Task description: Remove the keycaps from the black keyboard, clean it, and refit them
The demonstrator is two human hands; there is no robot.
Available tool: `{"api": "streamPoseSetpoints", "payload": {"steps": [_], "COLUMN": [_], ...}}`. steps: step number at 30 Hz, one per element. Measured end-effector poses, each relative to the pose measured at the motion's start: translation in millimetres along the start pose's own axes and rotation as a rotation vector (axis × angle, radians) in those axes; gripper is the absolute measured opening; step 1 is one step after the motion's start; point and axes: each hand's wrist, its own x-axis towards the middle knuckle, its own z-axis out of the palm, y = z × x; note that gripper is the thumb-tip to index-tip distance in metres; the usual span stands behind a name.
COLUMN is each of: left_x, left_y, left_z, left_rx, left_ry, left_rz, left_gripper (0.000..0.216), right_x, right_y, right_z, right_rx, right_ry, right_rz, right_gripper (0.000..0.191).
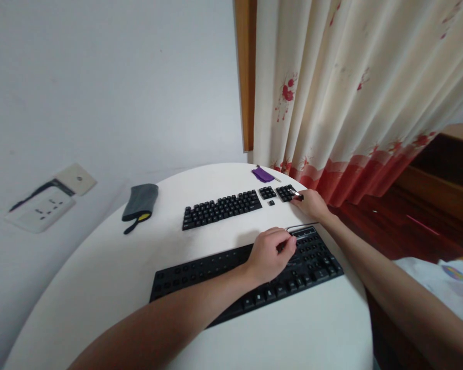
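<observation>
Black keycaps [221,208]: one long block on the far part of the white surface [111,277], with a small cluster [267,192] and a squarish cluster [284,193] in line to its right; a lone keycap [271,203] sits just on the near side of the small cluster.
Right hand [308,202]: its grip is pinched on a slim dark tool [300,197] with a bright end; the exact kind is too small to tell.
Cluster from the grip: the squarish cluster lies just left of the right fingertips and slightly beyond; touching or apart cannot be told.
Nearer hand: the right; the left is well apart from the clusters, closer to the person.
Left hand [272,253]: over the keyboard [289,281], fingers loosely curled; whether its grip holds anything cannot be told.
Long axes: the keyboard and the long block both slant from near left to far right, roughly parallel, with bare surface between.
Cable [299,225]: at the keyboard's far edge, between the two hands.
</observation>
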Motion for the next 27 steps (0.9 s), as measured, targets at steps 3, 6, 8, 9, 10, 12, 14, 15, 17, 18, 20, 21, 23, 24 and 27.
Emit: {"api": "streamPoseSetpoints", "payload": {"steps": [3,6,8,9,10,12,14,15,17,18,20,21,23,24,27], "left_x": [0.1,0.6,1.3,1.7,2.0,2.6,2.9,2.8,2.4,2.1,1.6,1.3,1.1,1.1,1.3], "left_y": [0.3,0.8,1.2,1.3,1.3,1.4,1.4,1.4,1.4,1.4,1.3,1.2,1.4,1.5,2.0], "left_z": [0.1,-0.3,-0.8,-0.9,-1.0,-0.9,-0.5,-0.3,0.0,0.1,0.2,0.3,0.7,0.9,1.5], "left_rx": [0.008,0.005,0.005,0.007,0.01,0.016,0.018,0.019,0.022,0.024,0.024,0.022,0.02,0.019,0.018], "left_ry": [-0.001,0.0,0.002,0.001,-0.002,-0.009,-0.015,-0.018,-0.02,-0.019,-0.018,-0.019,-0.027,-0.03,-0.037], "left_rz": [-0.001,0.003,0.003,0.001,-0.001,-0.006,-0.011,-0.012,-0.012,-0.01,-0.008,-0.009,-0.011,-0.011,-0.011], "left_gripper": [0.034,0.034,0.034,0.034,0.034,0.035,0.035,0.034,0.034,0.035,0.035,0.035,0.034,0.034,0.034], "right_x": [-1.0,-4.5,-9.3,-12.8,-17.2,-29.3,-46.2,-56.1,-77.7,-88.8,-109.6,-119.0,-135.0,-141.6,-156.0], "right_y": [-2.2,-5.8,-8.2,-9.2,-10.0,-10.8,-10.5,-10.1,-8.7,-7.6,-4.8,-2.9,1.9,4.7,13.5], "right_z": [-0.7,-5.0,-11.5,-16.2,-21.8,-35.7,-51.9,-60.2,-75.5,-81.8,-90.8,-93.3,-94.8,-94.1,-89.5], "right_rx": [0.001,0.005,0.026,0.063,0.122,0.282,0.395,0.407,0.41,0.427,0.446,0.45,0.444,0.439,0.431], "right_ry": [-0.002,-0.002,0.004,0.016,0.034,0.086,0.141,0.162,0.161,0.123,0.065,0.039,-0.003,-0.013,-0.046], "right_rz": [0.002,-0.009,-0.051,-0.095,-0.15,-0.279,-0.37,-0.392,-0.362,-0.333,-0.296,-0.286,-0.271,-0.262,-0.246], "right_gripper": [0.024,0.021,0.019,0.019,0.021,0.028,0.035,0.037,0.039,0.039,0.037,0.034,0.028,0.026,0.026]}}
